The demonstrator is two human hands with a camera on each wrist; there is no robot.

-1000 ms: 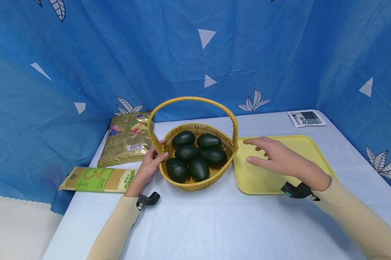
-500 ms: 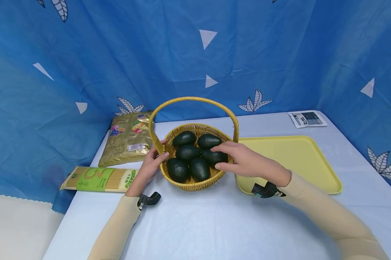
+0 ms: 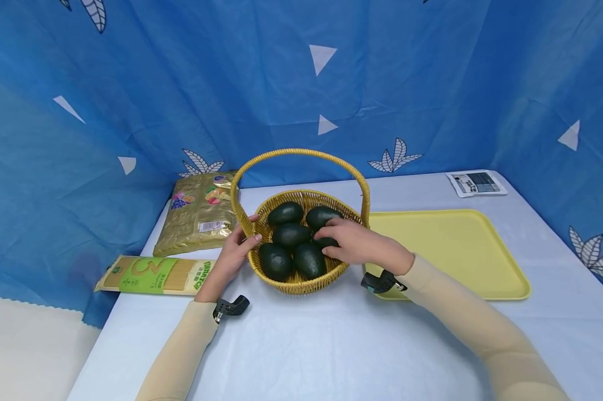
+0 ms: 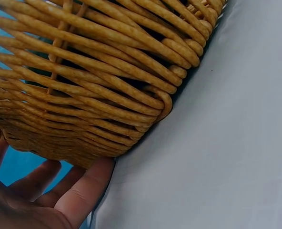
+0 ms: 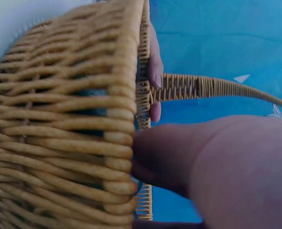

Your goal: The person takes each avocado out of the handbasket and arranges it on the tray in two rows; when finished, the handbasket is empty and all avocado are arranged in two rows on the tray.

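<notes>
A blue cloth backdrop printed with white triangles and line-drawn leaves rises behind a table spread with a smooth white cloth. At the right side of a round, honey-yellow woven basket sits a glossy, dark green, egg-shaped fruit — the right hand grips it between thumb and fingers. Five matching fruits lie close around it. The basket's ribs are tightly woven, and a tall arched handle, wrapped in the same strand, spans it. The left hand holds the rim by the handle's foot, thumb over the edge.

Right of the basket lies a flat, yellow, round-cornered tray; behind it, a small white-and-dark packet. To the left — a crinkled, shiny gold bag with fruit pictures and, nearer, a long green-banded pack of straw-coloured noodles.
</notes>
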